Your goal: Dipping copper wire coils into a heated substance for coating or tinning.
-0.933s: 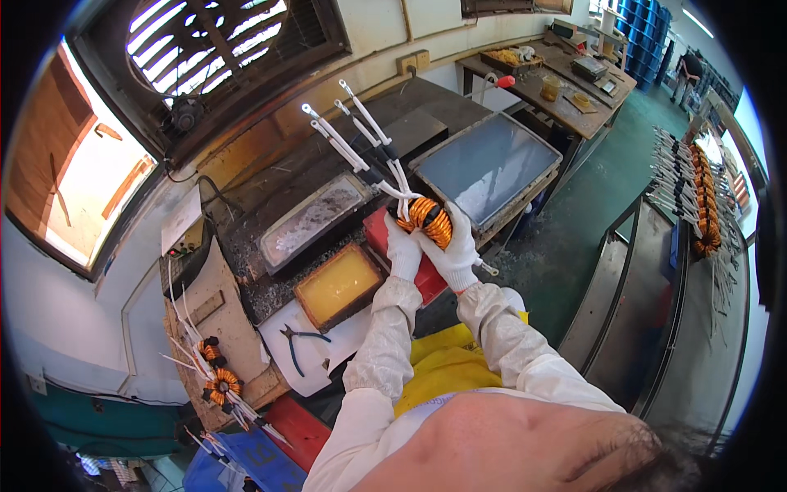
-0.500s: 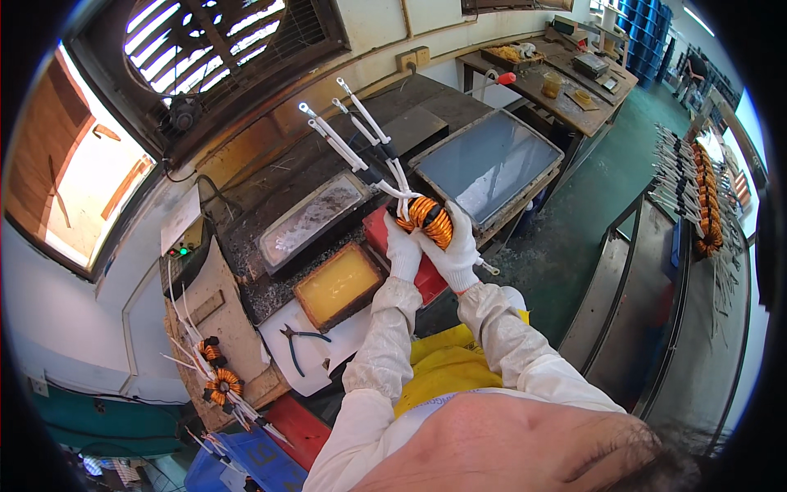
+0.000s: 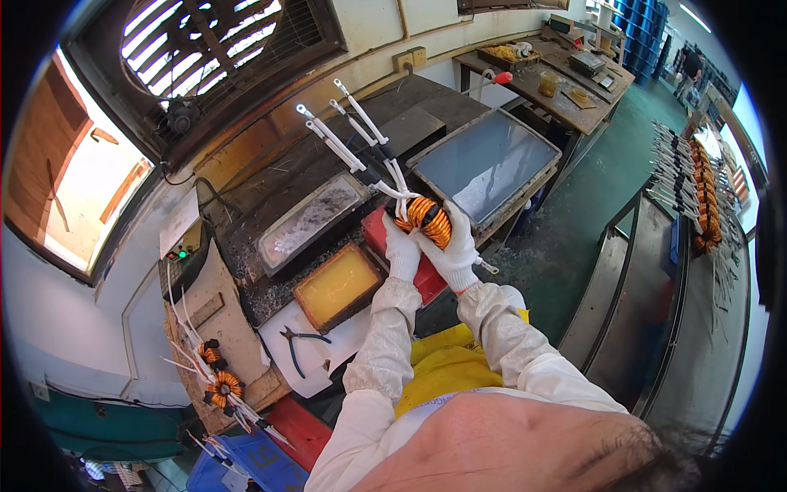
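The white-gloved fingers of the left hand [image 3: 402,251] and the right hand [image 3: 452,248] close around the lower part of an orange-wound coil [image 3: 427,221], gripping it from both sides with the hands touching. White leads [image 3: 395,176] with black bands and metal lugs rise from the coil toward the upper left, and another lug [image 3: 489,268] sticks out beside the right hand. Beneath the hands lies a red object [image 3: 430,284], partly covered. Just left of it sits a tray of yellow material [image 3: 354,307], with blue-handled pliers [image 3: 297,348] on white paper [image 3: 272,332] nearby. Beyond, the dark desk [image 3: 287,179] carries a long pan with a silvery surface [image 3: 323,237]; right of the coil is a wide bluish-grey tray [image 3: 522,197]. Two smaller coils [image 3: 223,389] lie farther left.
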Demonstrator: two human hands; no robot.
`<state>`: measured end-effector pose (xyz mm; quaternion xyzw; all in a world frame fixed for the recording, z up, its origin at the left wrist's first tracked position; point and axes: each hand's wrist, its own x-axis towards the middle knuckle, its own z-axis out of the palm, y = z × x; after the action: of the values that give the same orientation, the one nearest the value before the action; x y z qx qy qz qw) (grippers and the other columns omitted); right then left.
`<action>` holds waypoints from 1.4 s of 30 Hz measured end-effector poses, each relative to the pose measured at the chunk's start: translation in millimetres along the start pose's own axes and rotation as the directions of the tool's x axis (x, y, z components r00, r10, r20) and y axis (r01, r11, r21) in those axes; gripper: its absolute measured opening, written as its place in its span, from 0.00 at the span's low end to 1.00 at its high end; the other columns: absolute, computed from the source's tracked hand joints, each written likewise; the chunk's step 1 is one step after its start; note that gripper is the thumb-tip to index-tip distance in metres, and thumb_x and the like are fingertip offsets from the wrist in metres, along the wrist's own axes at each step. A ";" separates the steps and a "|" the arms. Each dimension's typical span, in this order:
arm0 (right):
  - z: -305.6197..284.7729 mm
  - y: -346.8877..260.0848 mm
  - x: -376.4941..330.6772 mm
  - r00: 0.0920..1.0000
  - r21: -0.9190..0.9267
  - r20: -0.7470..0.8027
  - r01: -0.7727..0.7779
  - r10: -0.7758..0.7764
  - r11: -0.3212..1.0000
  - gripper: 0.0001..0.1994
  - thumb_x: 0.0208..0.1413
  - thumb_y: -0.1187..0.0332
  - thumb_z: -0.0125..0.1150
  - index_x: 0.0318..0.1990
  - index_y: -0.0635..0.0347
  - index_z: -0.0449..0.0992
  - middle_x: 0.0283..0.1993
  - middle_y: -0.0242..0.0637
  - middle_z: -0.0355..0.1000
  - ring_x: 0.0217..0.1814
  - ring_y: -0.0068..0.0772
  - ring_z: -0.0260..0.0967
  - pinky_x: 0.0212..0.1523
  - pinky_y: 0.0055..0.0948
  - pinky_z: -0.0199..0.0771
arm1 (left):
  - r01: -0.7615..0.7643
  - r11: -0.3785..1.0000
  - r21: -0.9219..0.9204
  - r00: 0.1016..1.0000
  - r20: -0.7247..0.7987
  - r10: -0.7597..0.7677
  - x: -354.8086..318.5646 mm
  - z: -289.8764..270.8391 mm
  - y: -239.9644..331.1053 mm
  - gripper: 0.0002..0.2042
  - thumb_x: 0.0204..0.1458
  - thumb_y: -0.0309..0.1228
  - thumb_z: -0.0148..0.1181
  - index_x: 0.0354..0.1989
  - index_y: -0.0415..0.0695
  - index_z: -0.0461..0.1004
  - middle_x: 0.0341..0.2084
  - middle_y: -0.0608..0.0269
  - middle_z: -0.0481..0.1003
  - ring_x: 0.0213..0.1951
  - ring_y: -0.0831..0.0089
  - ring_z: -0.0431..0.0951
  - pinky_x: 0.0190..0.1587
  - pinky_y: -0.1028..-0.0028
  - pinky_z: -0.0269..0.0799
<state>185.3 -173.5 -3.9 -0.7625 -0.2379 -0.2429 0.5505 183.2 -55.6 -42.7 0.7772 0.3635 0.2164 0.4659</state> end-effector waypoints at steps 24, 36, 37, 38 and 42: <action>0.1 -2.8 -0.3 1.000 0.013 0.006 0.003 -0.003 1.000 0.40 0.39 0.66 0.80 0.62 0.59 0.63 0.55 0.48 0.70 0.56 0.49 0.71 0.56 0.38 0.72 | 0.020 0.999 -0.039 1.000 0.018 -0.020 -0.8 -4.4 3.2 0.42 0.49 0.31 0.67 0.71 0.47 0.47 0.50 0.38 0.74 0.52 0.44 0.75 0.54 0.55 0.70; 0.3 -19.3 -1.7 0.999 0.024 0.028 -0.041 0.040 0.999 0.40 0.40 0.62 0.79 0.62 0.61 0.64 0.55 0.49 0.70 0.56 0.49 0.71 0.57 0.37 0.71 | -0.026 0.992 -0.124 1.000 0.003 0.026 22.5 7.5 -41.0 0.43 0.48 0.32 0.68 0.71 0.45 0.47 0.53 0.40 0.73 0.54 0.45 0.74 0.56 0.55 0.69; -1.2 -22.3 -1.8 0.996 0.062 0.032 -0.086 0.084 0.994 0.39 0.41 0.60 0.78 0.61 0.63 0.66 0.54 0.50 0.70 0.56 0.51 0.71 0.56 0.38 0.71 | -0.071 0.975 -0.209 0.997 0.006 0.074 24.4 6.2 -43.4 0.44 0.48 0.32 0.68 0.71 0.45 0.47 0.54 0.40 0.73 0.55 0.45 0.74 0.56 0.56 0.69; 0.6 -21.8 -2.1 0.997 0.094 0.037 -0.070 0.067 0.993 0.39 0.42 0.60 0.77 0.62 0.61 0.65 0.54 0.50 0.70 0.55 0.52 0.71 0.56 0.39 0.71 | -0.084 0.956 -0.280 0.996 0.007 0.090 26.9 2.8 -45.3 0.43 0.48 0.31 0.67 0.71 0.41 0.48 0.57 0.40 0.70 0.58 0.49 0.73 0.58 0.59 0.68; -13.2 -14.2 8.5 0.989 0.107 0.102 -0.121 0.110 0.987 0.37 0.43 0.60 0.76 0.61 0.59 0.66 0.52 0.51 0.70 0.54 0.53 0.71 0.54 0.40 0.72 | 0.001 0.876 -0.483 0.986 0.146 0.080 14.3 -1.9 -10.3 0.36 0.50 0.25 0.62 0.67 0.34 0.53 0.60 0.46 0.68 0.59 0.59 0.70 0.60 0.66 0.65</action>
<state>181.5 -181.4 15.4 -0.7534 -0.2329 -0.1597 0.5939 187.4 -40.5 -50.8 0.6591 0.2434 0.2459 0.6677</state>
